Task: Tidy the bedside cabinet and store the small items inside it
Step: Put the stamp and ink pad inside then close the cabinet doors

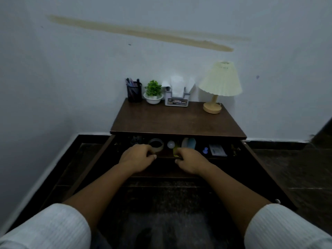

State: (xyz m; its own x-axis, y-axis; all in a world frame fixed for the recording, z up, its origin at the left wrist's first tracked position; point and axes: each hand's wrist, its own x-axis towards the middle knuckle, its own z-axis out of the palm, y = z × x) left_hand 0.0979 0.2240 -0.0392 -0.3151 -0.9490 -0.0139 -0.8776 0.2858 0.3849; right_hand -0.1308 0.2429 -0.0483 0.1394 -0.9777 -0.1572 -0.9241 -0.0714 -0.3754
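Note:
A dark wooden bedside cabinet [177,121] stands against the wall with its top drawer [255,155] pulled out. Inside lie a roll of clear tape [158,143], a white bulb [171,144], a yellow item [175,152], pale blue-white pieces [188,142], a small blue object [205,150] and a white box [217,150]. My left hand [138,158] and my right hand [190,161] both grip the drawer's front edge, fingers curled over it, near the middle.
On the cabinet top stand a black pen holder [134,92], a small green plant in a white bowl [153,93], a tissue holder [177,95] and a cream lamp [220,83]. Dark floor surrounds the cabinet; the wall is right behind it.

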